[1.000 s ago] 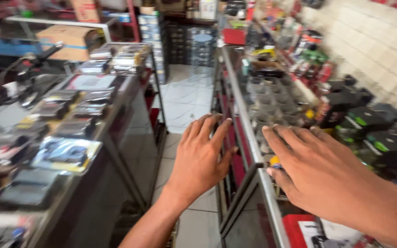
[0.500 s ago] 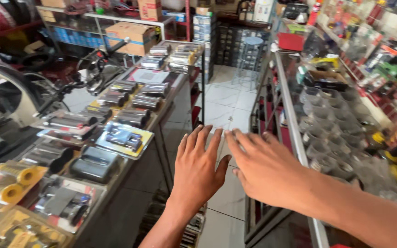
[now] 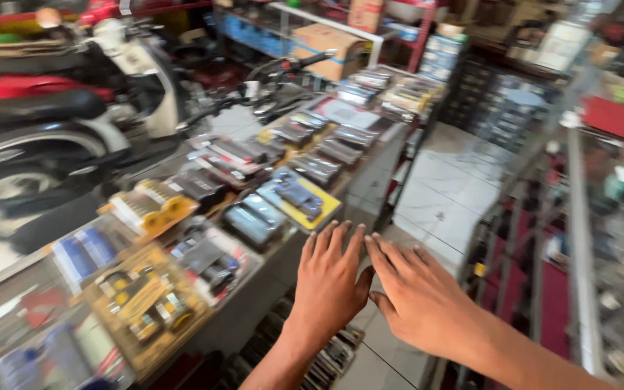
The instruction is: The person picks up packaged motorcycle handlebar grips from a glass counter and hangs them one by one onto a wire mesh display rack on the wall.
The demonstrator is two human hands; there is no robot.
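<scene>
Your left hand and right hand — fingers spread wide, holding nothing — hover just right of counter, near yellow pack.

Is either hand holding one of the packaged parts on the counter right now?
No. The left hand and right hand are open with fingers spread, in front of the counter, grasping nothing.

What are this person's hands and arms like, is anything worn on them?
Both are bare. The left hand and the right hand show no gloves, rings or watch, and both forearms are uncovered as far as the picture shows, with no sleeve in view. The picture is somewhat blurred, so fine details cannot be told.
</scene>
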